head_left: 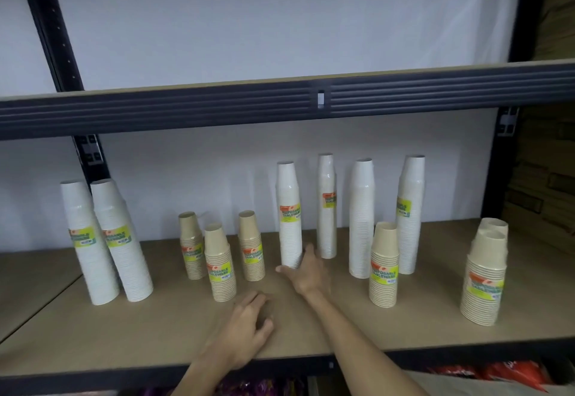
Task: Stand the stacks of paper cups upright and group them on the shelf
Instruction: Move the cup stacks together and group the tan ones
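Several stacks of paper cups stand upright on the brown shelf [155,327]. Two tall white stacks [93,252] lean together at the left. Three short tan stacks [219,268] stand left of centre. A tall white stack [290,209] stands at centre, and my right hand [306,272] grips its base with thumb and fingers around it. Three more tall white stacks [361,218] stand to the right, with a tan stack [384,268] in front of them. Tan stacks [485,277] sit at the far right. My left hand [249,324] rests on the shelf, fingers loosely curled, holding nothing.
A dark metal beam [280,106] of the upper shelf runs across overhead. Black uprights [90,159] stand at the back left and right. Red and purple packages [497,374] lie on the level below. Bare board lies along the shelf's front edge.
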Motion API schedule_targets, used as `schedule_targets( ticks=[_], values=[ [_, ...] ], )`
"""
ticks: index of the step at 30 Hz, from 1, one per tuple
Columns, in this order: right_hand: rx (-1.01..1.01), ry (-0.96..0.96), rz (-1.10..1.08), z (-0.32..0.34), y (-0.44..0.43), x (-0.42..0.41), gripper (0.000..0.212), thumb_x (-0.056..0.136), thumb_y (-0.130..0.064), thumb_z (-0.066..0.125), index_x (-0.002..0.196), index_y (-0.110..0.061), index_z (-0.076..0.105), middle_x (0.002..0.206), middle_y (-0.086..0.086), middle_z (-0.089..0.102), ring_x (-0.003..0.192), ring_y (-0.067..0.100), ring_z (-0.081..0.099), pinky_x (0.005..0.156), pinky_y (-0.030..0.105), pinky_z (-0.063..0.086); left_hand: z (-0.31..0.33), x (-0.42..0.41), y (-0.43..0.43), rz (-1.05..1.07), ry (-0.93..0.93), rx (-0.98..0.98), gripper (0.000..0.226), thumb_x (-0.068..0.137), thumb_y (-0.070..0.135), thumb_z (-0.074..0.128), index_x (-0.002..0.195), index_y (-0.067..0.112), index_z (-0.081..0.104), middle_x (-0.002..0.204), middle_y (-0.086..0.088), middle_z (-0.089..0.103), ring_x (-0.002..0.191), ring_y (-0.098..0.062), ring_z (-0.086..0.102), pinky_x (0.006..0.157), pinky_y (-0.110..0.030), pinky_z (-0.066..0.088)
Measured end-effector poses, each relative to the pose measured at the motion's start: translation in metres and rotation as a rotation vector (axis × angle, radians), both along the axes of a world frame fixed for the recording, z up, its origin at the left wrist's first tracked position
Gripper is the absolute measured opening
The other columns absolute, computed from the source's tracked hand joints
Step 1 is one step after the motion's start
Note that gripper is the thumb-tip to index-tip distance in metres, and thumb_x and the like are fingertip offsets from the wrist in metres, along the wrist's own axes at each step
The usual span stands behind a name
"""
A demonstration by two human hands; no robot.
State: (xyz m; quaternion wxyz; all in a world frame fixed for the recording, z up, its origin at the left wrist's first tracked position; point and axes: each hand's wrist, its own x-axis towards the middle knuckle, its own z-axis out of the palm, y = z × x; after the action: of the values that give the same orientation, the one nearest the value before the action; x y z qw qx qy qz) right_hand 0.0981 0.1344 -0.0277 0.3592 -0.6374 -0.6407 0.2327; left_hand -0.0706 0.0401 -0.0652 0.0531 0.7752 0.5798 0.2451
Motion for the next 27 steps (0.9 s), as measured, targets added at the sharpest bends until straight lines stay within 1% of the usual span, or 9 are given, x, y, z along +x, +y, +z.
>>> schedule_targets(
  ticks=[4,7,9,12,15,18,22,24,27],
  values=[
    [-0.004,0.163,0.036,-0.004,0.006,0.0,0.11,0.051,-0.076,0.072,0.14,-0.022,0.038,0.136,0.0,0.055,0.124,0.024,0.055,0.096,0.038,0.048,0.002,0.0,-0.001,0.012,0.024,0.026,0.045,0.088,0.053,0.036,0.128,0.034,0.048,0.123,0.021,0.045,0.112,-0.004,0.047,0.096,-0.032,0.044],
    [0.001,0.199,0.091,-0.007,0.011,0.004,0.073,0.066,-0.05,0.081,0.126,-0.02,0.051,0.121,-0.002,0.065,0.115,0.021,0.061,0.091,0.033,0.05,0.002,0.001,0.001,0.015,0.049,0.008,0.051,0.088,0.055,0.033,0.132,0.033,0.046,0.13,0.018,0.045,0.119,-0.007,0.046,0.101,-0.031,0.042],
    [0.025,0.195,0.086,-0.005,0.011,0.004,0.061,0.071,-0.038,0.083,0.121,-0.017,0.055,0.113,-0.004,0.065,0.111,0.019,0.062,0.084,0.029,0.048,0.001,0.001,0.004,-0.007,0.052,-0.02,0.058,0.087,0.057,0.03,0.138,0.031,0.044,0.142,0.014,0.043,0.13,-0.01,0.041,0.11,-0.031,0.035],
    [0.004,0.171,0.083,0.002,0.004,0.004,0.083,0.07,-0.041,0.085,0.137,-0.01,0.046,0.129,0.003,0.06,0.124,0.022,0.053,0.095,0.032,0.046,0.002,0.002,0.006,-0.047,0.055,-0.066,0.065,0.089,0.053,0.029,0.146,0.024,0.039,0.156,0.006,0.033,0.145,-0.01,0.024,0.118,-0.022,0.015],
    [-0.054,0.131,0.124,0.015,-0.007,0.01,0.105,0.071,-0.042,0.084,0.153,-0.013,0.025,0.151,0.007,0.043,0.141,0.024,0.038,0.112,0.034,0.036,0.005,0.009,0.009,-0.077,0.064,-0.091,0.059,0.095,0.045,0.035,0.149,0.022,0.034,0.158,0.003,0.028,0.147,-0.009,0.017,0.119,-0.023,0.012],
    [0.022,0.06,0.131,0.048,-0.025,0.028,0.079,0.079,-0.033,0.078,0.146,-0.015,0.04,0.143,0.007,0.053,0.131,0.022,0.051,0.106,0.031,0.043,0.011,0.03,0.011,-0.104,0.014,-0.112,0.054,0.096,0.037,0.042,0.148,0.022,0.036,0.156,0.003,0.032,0.143,-0.014,0.028,0.113,-0.017,0.018],
    [0.243,0.013,0.114,0.116,-0.051,0.061,0.03,0.083,-0.023,0.07,0.112,-0.017,0.066,0.093,-0.001,0.068,0.09,0.015,0.065,0.086,0.028,0.054,0.02,0.069,0.014,-0.139,-0.066,-0.119,0.047,0.095,0.031,0.046,0.141,0.028,0.042,0.144,0.012,0.043,0.126,-0.016,0.044,0.099,-0.012,0.027],
    [0.32,-0.01,0.097,0.147,-0.056,0.079,0.024,0.083,-0.023,0.066,0.107,-0.02,0.067,0.09,-0.003,0.069,0.085,0.013,0.066,0.085,0.024,0.053,0.02,0.081,0.018,-0.134,-0.103,-0.139,0.046,0.093,0.032,0.046,0.138,0.032,0.044,0.138,0.013,0.048,0.122,-0.014,0.048,0.101,-0.015,0.031],
    [0.421,-0.117,0.096,0.184,-0.052,0.097,0.026,0.084,-0.024,0.066,0.109,-0.019,0.068,0.097,0.0,0.071,0.094,0.016,0.067,0.089,0.028,0.054,0.014,0.085,0.025,-0.113,-0.132,-0.178,0.048,0.088,0.04,0.044,0.135,0.039,0.042,0.132,0.012,0.052,0.121,-0.013,0.05,0.105,-0.026,0.037]
  ],
)
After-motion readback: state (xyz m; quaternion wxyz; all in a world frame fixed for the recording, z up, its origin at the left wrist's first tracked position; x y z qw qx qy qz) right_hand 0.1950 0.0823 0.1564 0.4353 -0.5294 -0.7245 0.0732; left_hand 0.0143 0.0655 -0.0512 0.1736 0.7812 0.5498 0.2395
